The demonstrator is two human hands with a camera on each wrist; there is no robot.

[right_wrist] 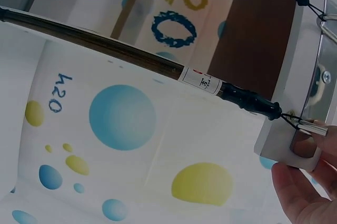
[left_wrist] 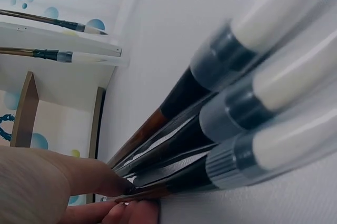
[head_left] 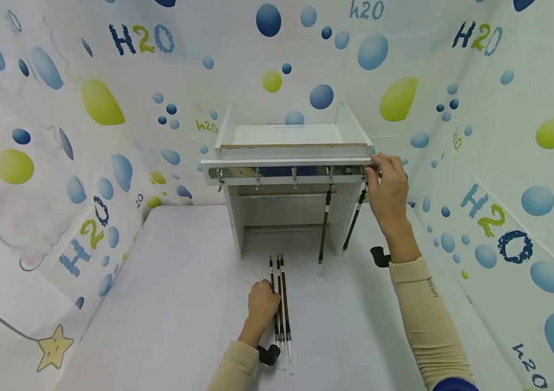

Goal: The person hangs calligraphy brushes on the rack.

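Observation:
Three calligraphy brushes with dark handles and clear caps lie side by side on the white table. My left hand [head_left: 263,304] pinches the leftmost brush [left_wrist: 184,179] by its handle; the other two [head_left: 285,293] lie just right of it. At the white shelf, my right hand [head_left: 388,190] grips the right end of the hook rail [head_left: 277,171], fingers around its edge and thumb near the last hook. From that hook a brush [right_wrist: 142,58] hangs by its black loop. Another brush [head_left: 325,225] hangs one hook to the left.
The white shelf [head_left: 235,222] stands at the back of the table, with an open tray on top [head_left: 287,133]. Three hooks on the rail's left side hold no brush. Cloth printed with blue and green drops [head_left: 267,21] surrounds the table.

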